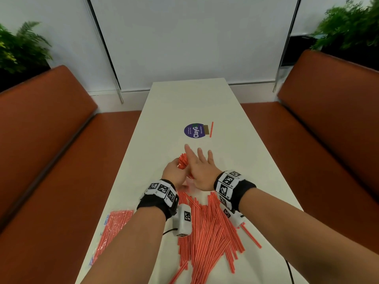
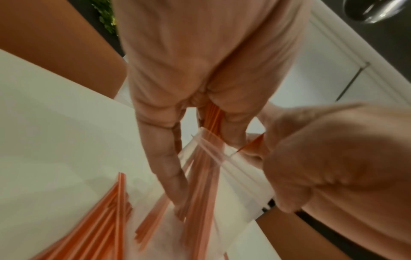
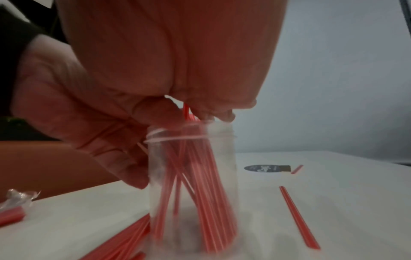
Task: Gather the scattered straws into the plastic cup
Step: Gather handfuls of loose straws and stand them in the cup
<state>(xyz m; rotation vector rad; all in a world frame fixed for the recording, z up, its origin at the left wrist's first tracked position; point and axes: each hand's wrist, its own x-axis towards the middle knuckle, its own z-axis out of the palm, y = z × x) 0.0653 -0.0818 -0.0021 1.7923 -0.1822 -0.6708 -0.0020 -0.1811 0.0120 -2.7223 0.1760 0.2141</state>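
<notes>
Left hand [image 1: 173, 174] fingers curled around the clear plastic cup [image 3: 192, 184], thumb side on its wall. Right hand [image 1: 202, 173] fingers straight, spread, palm beside the bundle of straws [image 1: 183, 160]. Bundle stands near-upright in the cup, tops fanned away from the person. Cup upright on the white table [image 1: 184, 103]. Loose straws [image 1: 211, 228] piled nearer the person, long axes mostly lengthwise along the table.
</notes>
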